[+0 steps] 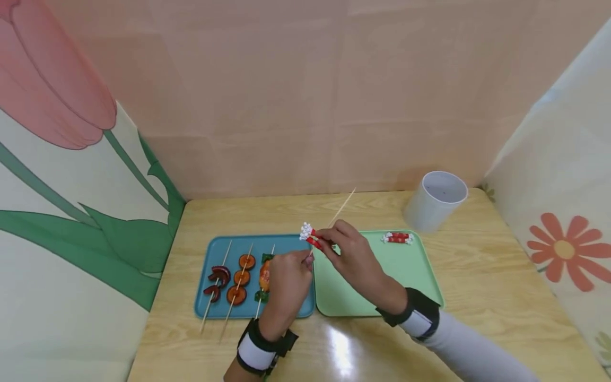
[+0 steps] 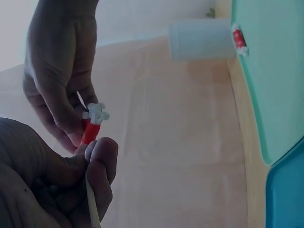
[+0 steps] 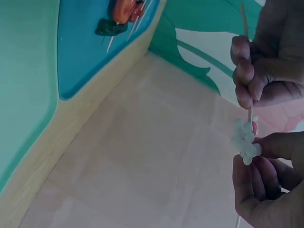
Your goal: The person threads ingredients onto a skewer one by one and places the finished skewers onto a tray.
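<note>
My left hand (image 1: 288,284) pinches a thin wooden skewer (image 1: 342,207), which slants up and away to the right. Between thumb and fingers, my right hand (image 1: 355,260) holds red pieces with knobbly white ends (image 1: 306,231), just beyond the left fingertips. In the right wrist view the skewer (image 3: 250,113) runs from the left fingers to the white knobs (image 3: 246,142) and shows again below the right hand. The fingers hide how far it passes through the pieces. Similar red-and-white pieces (image 1: 398,237) lie on the green tray (image 1: 382,305).
A blue tray (image 1: 200,297) at left bears loaded skewers: dark curled pieces (image 1: 219,276), round brown slices (image 1: 242,277), and an orange piece (image 1: 264,276) between green ones, partly behind the left hand. A white cup (image 1: 427,207) stands at the table's back right. Fabric walls surround the wooden table (image 1: 501,297).
</note>
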The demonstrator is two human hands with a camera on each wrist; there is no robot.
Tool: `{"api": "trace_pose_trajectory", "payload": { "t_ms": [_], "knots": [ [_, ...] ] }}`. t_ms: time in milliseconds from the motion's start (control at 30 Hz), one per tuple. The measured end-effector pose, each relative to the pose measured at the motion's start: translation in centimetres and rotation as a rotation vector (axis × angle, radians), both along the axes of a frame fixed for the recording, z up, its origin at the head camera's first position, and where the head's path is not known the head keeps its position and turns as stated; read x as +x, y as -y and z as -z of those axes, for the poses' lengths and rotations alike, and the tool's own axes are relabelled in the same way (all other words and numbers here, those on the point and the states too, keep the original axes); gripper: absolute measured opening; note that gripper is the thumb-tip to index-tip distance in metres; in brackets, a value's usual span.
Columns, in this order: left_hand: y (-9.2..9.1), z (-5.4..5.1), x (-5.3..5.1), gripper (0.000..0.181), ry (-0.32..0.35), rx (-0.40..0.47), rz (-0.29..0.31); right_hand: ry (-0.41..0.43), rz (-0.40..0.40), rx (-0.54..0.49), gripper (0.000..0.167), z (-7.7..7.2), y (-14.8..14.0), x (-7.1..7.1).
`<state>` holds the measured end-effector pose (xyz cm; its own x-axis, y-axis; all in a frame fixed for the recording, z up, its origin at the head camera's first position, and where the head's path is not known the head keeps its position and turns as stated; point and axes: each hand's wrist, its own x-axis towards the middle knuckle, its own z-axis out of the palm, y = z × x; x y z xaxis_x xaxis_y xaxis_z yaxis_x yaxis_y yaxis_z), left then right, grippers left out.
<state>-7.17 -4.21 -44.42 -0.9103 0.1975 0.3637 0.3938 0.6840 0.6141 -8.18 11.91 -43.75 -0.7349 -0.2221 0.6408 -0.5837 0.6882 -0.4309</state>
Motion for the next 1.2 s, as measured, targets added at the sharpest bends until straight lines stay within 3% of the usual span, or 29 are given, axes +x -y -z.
{"api": "trace_pose_trajectory", "payload": {
  "t_ms": [100, 200, 333, 500, 633, 767, 933, 1200],
  "knots": [
    [0.0, 0.1, -0.1, 0.011, 0.01, -0.002, 0.0, 0.033, -0.005, 0.003, 0.019, 0.1, -0.3, 0.0],
    [0.3, 0.5, -0.1, 0.011, 0.034, 0.014, -0.014, 0.117, -0.023, -0.033, 0.018, 0.2, -1.4, 0.0],
    [1.4, 0.8, -0.2, 0.011, 0.061, 0.061, -0.065, 0.242, 0.058, -0.019, 0.016, 1.5, -5.6, -1.9],
    [2.7, 0.9, 0.0, 0.013, 0.115, 0.169, -0.085, 0.414, 0.219, 0.229, 0.015, 7.2, -14.4, -4.8],
    [3.1, 1.0, 0.0, 0.013, 0.14, 0.205, -0.108, 0.44, 0.234, 0.368, 0.016, 11.7, -19.1, -5.4],
    [3.1, 1.1, 0.0, 0.014, 0.175, 0.204, -0.111, 0.422, 0.214, 0.426, 0.015, 14.2, -20.6, -5.5],
    [3.0, 1.0, 0.0, 0.014, 0.178, 0.207, -0.099, 0.424, 0.233, 0.435, 0.014, 15.2, -20.8, -5.9],
    [2.8, 0.9, -0.2, 0.017, 0.165, 0.19, -0.089, 0.444, 0.25, 0.458, 0.011, 15.5, -20.5, -6.1]
  ]
}}
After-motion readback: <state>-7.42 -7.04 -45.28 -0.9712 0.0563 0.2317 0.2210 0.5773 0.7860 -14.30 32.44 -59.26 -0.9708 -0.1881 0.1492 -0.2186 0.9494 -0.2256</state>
